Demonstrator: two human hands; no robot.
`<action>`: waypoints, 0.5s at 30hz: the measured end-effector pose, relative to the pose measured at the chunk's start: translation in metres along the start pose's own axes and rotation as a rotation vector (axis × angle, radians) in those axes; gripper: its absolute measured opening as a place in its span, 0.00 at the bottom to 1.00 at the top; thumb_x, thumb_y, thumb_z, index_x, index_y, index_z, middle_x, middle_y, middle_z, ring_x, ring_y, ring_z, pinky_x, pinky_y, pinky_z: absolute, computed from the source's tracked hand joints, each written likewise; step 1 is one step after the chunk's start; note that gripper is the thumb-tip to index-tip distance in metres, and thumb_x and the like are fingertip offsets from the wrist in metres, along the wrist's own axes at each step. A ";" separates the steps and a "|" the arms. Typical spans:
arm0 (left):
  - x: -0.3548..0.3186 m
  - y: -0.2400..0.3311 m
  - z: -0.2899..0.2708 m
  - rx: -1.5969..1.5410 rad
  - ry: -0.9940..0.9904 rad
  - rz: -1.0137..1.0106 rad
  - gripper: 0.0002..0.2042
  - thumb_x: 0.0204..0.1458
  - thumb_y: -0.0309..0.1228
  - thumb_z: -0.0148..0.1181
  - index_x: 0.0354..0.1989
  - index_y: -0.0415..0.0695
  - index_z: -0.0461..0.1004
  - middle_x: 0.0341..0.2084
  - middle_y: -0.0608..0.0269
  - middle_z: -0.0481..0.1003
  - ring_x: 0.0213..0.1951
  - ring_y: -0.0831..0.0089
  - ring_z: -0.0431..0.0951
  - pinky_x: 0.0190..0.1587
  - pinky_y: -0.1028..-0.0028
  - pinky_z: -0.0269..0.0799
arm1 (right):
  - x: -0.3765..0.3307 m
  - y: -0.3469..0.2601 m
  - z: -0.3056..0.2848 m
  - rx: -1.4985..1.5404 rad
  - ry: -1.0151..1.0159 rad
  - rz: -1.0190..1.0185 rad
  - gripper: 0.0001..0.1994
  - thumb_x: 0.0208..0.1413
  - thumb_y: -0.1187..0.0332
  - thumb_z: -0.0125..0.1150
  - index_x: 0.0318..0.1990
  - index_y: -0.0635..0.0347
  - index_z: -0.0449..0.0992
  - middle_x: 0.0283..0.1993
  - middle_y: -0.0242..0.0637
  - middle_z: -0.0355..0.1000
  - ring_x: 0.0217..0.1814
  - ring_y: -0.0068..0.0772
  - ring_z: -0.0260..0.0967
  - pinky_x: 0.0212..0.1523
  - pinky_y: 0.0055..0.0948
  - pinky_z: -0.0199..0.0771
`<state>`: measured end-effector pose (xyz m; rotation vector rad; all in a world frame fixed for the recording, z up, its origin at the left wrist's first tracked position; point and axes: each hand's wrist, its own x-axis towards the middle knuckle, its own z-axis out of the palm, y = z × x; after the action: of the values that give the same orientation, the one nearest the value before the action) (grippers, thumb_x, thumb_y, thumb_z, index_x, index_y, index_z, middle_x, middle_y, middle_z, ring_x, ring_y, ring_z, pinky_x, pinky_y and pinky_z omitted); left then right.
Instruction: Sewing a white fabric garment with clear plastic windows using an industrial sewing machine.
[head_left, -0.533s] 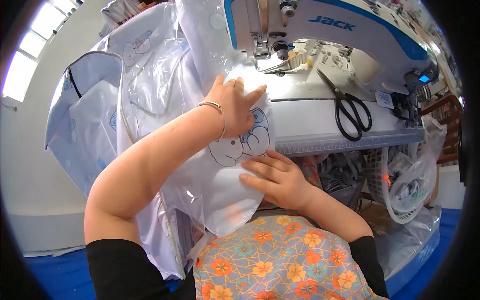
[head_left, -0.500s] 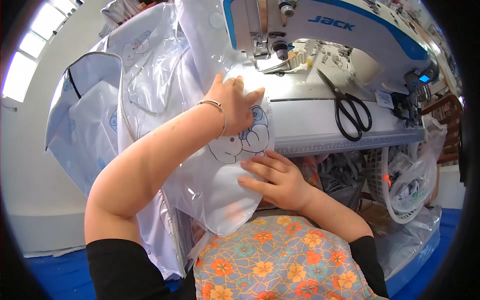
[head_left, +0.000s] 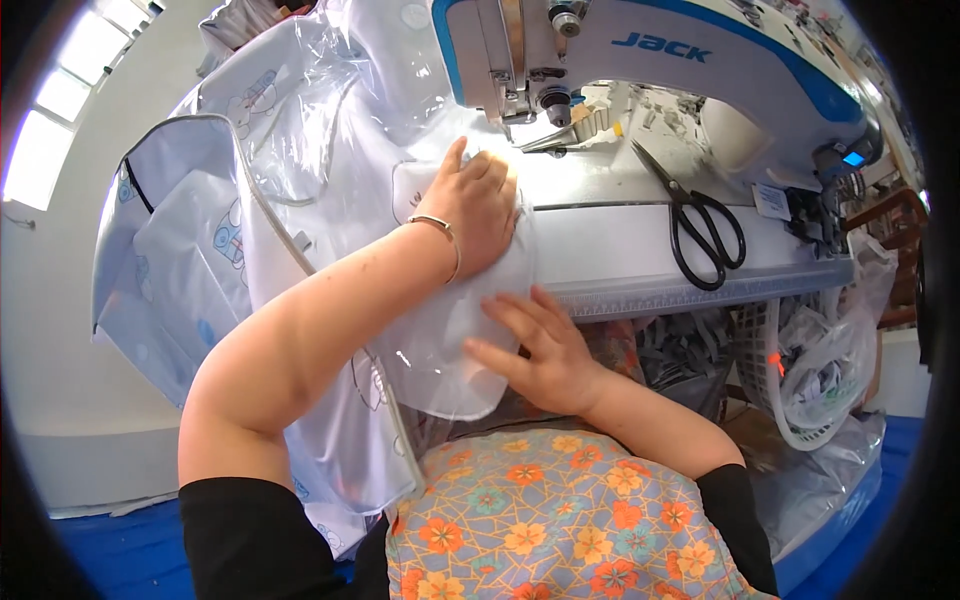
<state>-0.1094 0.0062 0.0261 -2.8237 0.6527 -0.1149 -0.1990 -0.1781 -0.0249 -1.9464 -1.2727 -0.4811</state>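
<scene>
White fabric with small cartoon prints, with a clear plastic layer over it [head_left: 450,370], runs from my lap up to the sewing machine [head_left: 590,45]. My left hand [head_left: 478,210], with a bracelet at the wrist, lies palm down on this sheet just before the needle area. One finger stands apart and the others lie close together, partly lost in the lamp's glare. Lower right, my right hand [head_left: 550,355] rests its spread fingers on the sheet's right edge. Beneath my left hand the print is mostly covered.
Black-handled scissors [head_left: 700,230] lie on the machine bed, right of the needle. Along the front edge runs a ruler strip [head_left: 700,290]. A white plastic basket [head_left: 790,370] with clear bags hangs lower right. More printed fabric [head_left: 180,230] drapes at the left.
The sheet has slid forward toward the needle, and its rounded lower edge sits farther from me. The cartoon print beside my left hand has gone from sight. My left hand's fingers have drawn closer together.
</scene>
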 end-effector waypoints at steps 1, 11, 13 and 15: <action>0.002 0.000 -0.002 -0.002 0.001 0.001 0.25 0.59 0.40 0.49 0.63 0.41 0.64 0.56 0.48 0.69 0.62 0.60 0.67 0.71 0.52 0.46 | -0.004 -0.001 0.004 -0.022 0.039 -0.036 0.16 0.45 0.71 0.65 0.45 0.49 0.79 0.52 0.36 0.73 0.55 0.41 0.72 0.61 0.48 0.69; -0.009 0.001 -0.003 -0.124 0.147 0.038 0.21 0.52 0.33 0.56 0.54 0.38 0.70 0.50 0.53 0.72 0.57 0.60 0.70 0.62 0.56 0.60 | 0.015 0.027 -0.015 0.145 0.012 0.157 0.12 0.43 0.81 0.61 0.36 0.58 0.80 0.43 0.37 0.77 0.47 0.44 0.76 0.52 0.42 0.78; -0.003 -0.007 -0.011 -0.187 -0.115 0.160 0.13 0.51 0.31 0.55 0.43 0.39 0.73 0.42 0.54 0.74 0.49 0.57 0.74 0.54 0.59 0.68 | 0.024 0.031 -0.020 0.160 -0.017 0.192 0.12 0.43 0.82 0.60 0.37 0.59 0.80 0.43 0.38 0.77 0.48 0.45 0.76 0.52 0.40 0.78; -0.018 0.001 -0.022 -0.398 -0.107 0.155 0.09 0.52 0.30 0.54 0.39 0.39 0.73 0.37 0.54 0.73 0.43 0.54 0.75 0.48 0.58 0.71 | 0.030 0.040 -0.024 0.122 -0.021 0.229 0.14 0.42 0.83 0.58 0.38 0.60 0.80 0.44 0.41 0.78 0.50 0.46 0.76 0.50 0.38 0.79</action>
<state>-0.1291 0.0081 0.0468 -3.1068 0.9580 0.2168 -0.1481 -0.1864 -0.0051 -1.9671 -1.0497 -0.2622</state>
